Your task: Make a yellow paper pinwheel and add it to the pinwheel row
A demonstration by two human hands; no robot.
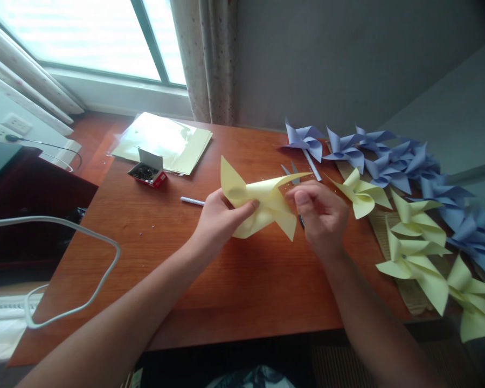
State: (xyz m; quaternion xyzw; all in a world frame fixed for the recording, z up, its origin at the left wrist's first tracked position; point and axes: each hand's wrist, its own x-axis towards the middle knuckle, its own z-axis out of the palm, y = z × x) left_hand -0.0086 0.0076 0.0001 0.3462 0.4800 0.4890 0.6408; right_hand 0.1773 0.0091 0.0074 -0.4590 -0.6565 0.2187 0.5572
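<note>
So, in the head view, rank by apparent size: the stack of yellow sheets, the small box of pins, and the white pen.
1. stack of yellow sheets
2. small box of pins
3. white pen, though the box and pen look close.

Matt yellow paper pinwheel (pixel 262 202) over a smooth, glossy wooden table (pixel 210 269).

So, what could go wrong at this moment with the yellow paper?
1. The left hand pinches the yellow pinwheel at its centre; a loose grip may let the folded corners spring open.
2. The scissors lie partly under the right hand, which could catch the blades.
</note>
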